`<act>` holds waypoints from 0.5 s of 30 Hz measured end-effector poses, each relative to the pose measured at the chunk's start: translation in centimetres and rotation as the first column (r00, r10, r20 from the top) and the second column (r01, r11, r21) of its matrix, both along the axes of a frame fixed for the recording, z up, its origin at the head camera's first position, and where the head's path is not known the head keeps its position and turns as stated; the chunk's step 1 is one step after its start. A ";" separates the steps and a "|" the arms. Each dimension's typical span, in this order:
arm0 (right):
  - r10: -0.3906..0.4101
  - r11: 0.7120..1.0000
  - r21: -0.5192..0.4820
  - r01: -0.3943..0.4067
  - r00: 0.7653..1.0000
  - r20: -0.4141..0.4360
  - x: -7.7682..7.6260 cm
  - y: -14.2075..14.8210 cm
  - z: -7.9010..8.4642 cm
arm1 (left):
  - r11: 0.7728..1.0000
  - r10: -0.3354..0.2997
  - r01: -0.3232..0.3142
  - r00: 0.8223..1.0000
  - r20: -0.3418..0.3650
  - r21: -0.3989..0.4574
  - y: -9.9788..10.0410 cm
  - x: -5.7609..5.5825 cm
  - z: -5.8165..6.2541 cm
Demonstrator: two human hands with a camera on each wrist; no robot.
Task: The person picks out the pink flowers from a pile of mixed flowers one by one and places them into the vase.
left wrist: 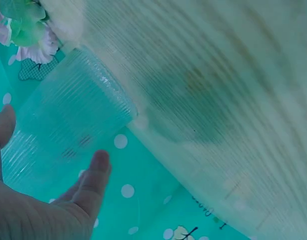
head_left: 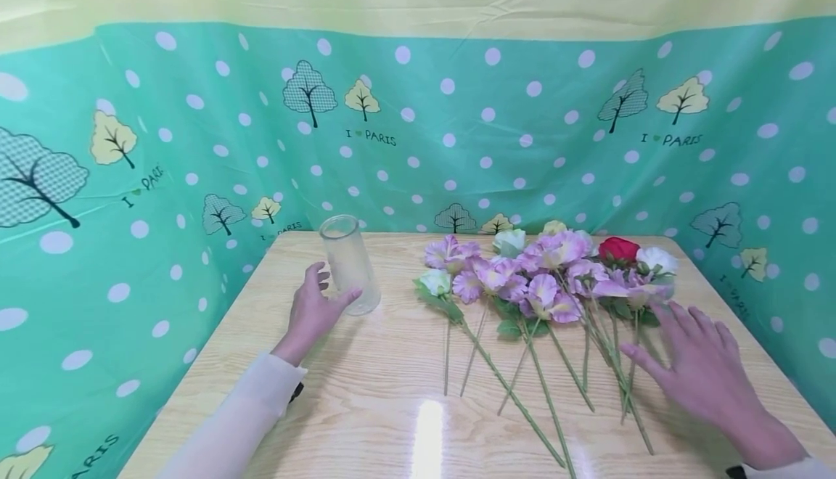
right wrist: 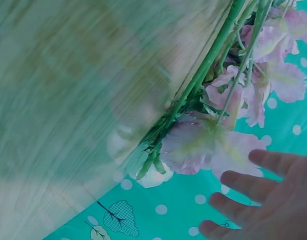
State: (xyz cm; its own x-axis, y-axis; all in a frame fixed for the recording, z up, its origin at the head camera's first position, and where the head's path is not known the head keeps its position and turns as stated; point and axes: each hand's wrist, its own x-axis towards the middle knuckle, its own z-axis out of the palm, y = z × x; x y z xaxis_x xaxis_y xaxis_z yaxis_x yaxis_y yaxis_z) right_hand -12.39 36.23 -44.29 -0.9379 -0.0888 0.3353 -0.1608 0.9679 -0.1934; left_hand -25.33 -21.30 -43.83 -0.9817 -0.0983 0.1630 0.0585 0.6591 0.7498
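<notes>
A clear ribbed glass vase (head_left: pixel 353 272) stands upright on the left part of the table. Beside it is my left hand (head_left: pixel 313 317), thumb and fingers spread around its near side; whether they touch the glass I cannot tell. The left wrist view shows the vase (left wrist: pixel 76 107) in front of the parted thumb and fingers. On the right lie several artificial flowers: purple ones (head_left: pixel 555 250), a red rose (head_left: pixel 618 249) and a white rose (head_left: pixel 656 260). My right hand (head_left: pixel 705 363) hovers at their right edge, fingers extended near a purple bloom (right wrist: pixel 193 150), holding nothing.
Long green stems (head_left: pixel 511 392) point toward the near edge of the wooden table (head_left: pixel 366 406), some crossing each other. A green dotted cloth (head_left: pixel 451 138) with printed trees hangs behind the table and along both sides.
</notes>
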 end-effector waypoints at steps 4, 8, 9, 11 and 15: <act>-0.050 0.998 -0.032 0.050 0.999 0.009 0.0 0.0 0.2 | 0.998 0.035 -0.034 0.999 0.021 -0.052 -0.3 1.1 0.1; -0.098 0.993 -0.066 0.102 0.993 0.058 0.0 0.0 0.5 | 0.995 0.033 -0.031 0.999 0.022 -0.090 -0.1 2.2 0.3; -0.105 0.991 -0.072 0.111 0.991 0.083 -0.1 0.0 0.7 | 0.995 0.026 -0.023 0.999 0.023 -0.100 0.0 2.5 0.3; -0.108 0.990 -0.078 0.118 0.987 0.121 -0.2 0.0 0.8 | 0.992 0.008 -0.006 1.000 0.022 -0.122 0.4 3.1 0.4; -0.101 0.988 -0.091 0.122 0.973 0.208 -0.5 -0.2 1.0 | 0.987 -0.035 0.037 0.999 0.017 -0.159 1.6 4.0 0.4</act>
